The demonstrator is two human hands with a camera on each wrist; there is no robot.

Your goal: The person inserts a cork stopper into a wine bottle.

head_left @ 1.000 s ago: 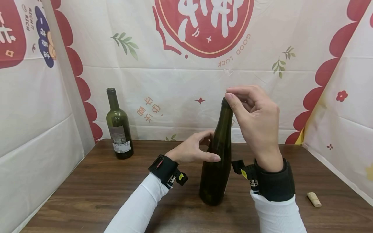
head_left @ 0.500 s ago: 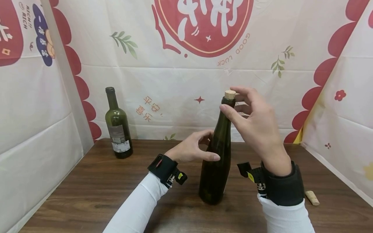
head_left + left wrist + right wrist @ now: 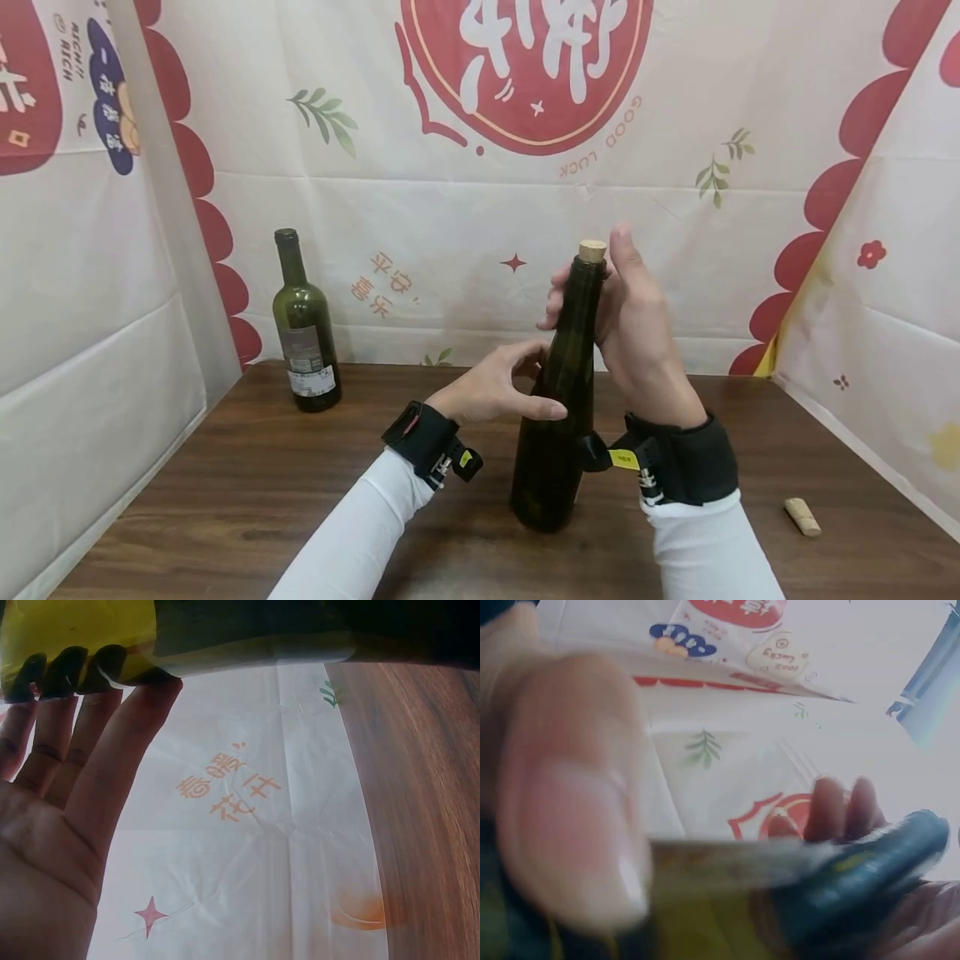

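Note:
A dark green wine bottle (image 3: 551, 475) stands, leaning slightly, on the wooden table in the head view. In its mouth sits a cork (image 3: 592, 252), part of it showing above the rim. My left hand (image 3: 491, 385) holds the bottle's body between thumb and fingers; the left wrist view has the fingertips against the glass (image 3: 255, 637). Beside the neck is my right hand (image 3: 637, 342), its thumb pointing up near the cork and its other fingers passing loosely behind the neck. The right wrist view shows a large blurred thumb (image 3: 577, 810) in front of the bottle.
A second green wine bottle (image 3: 306, 312) with a label stands at the back left of the table (image 3: 225, 500). On the right lies a loose cork (image 3: 802, 517). Printed white cloth (image 3: 465, 208) hangs behind and at both sides.
My right hand first covers the bottle top, then uncovers the cork, and now has dropped beside the neck with the thumb up. The left hand keeps its hold.

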